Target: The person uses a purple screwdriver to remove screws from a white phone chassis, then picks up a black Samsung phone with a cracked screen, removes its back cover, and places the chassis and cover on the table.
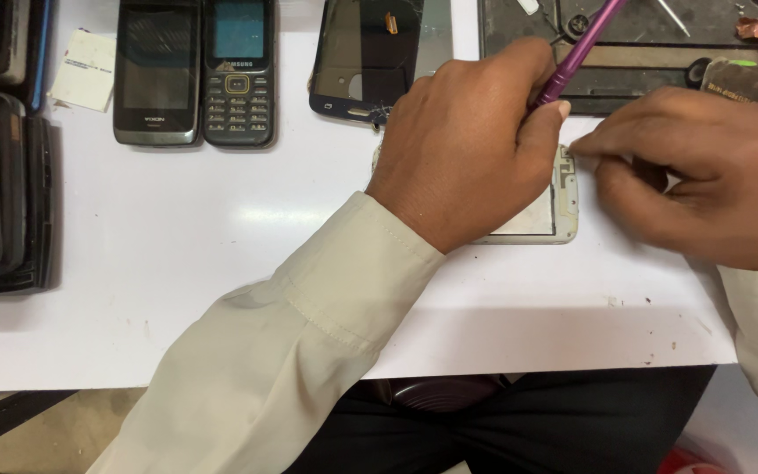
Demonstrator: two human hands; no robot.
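Observation:
An opened white phone body (561,209) lies flat on the white table (177,263), mostly hidden under my left hand (471,145). That hand rests on it and grips a purple tool (576,53), whose handle slants up to the right; its tip is hidden. My right hand (704,180) comes in from the right, with its fingertips pinched at the phone body's upper right corner. I cannot tell whether the fingers hold anything small.
Two dark keypad phones (157,75) (239,75) lie at the back left beside a white card (85,70). A cracked black touchscreen phone (366,57) sits behind my left hand. A dark work mat (660,53) with small parts lies at the back right. Stacked dark phone cases (2,193) line the left edge.

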